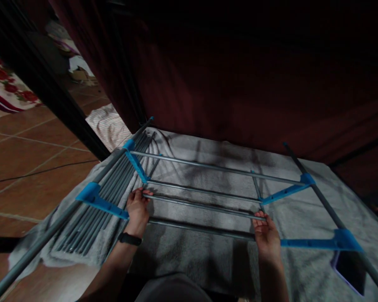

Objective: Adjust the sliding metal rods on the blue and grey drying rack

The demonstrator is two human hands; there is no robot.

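A thin grey metal rod spans between my two hands, one end at each. My left hand is closed around its left end, with a dark band on the wrist. At the right end, the fingers of my right hand curl around the rod from below. Around them stands a partly built rack of grey tubes, with blue plastic brackets on the left tube and more blue brackets on the right tube. A crossbar runs just nearer to me than the held rod; two others lie farther off.
Several loose grey rods lie side by side on the grey blanket at the left. A phone rests at the lower right under the right tube. Dark red curtains hang behind. Tiled floor shows at the left.
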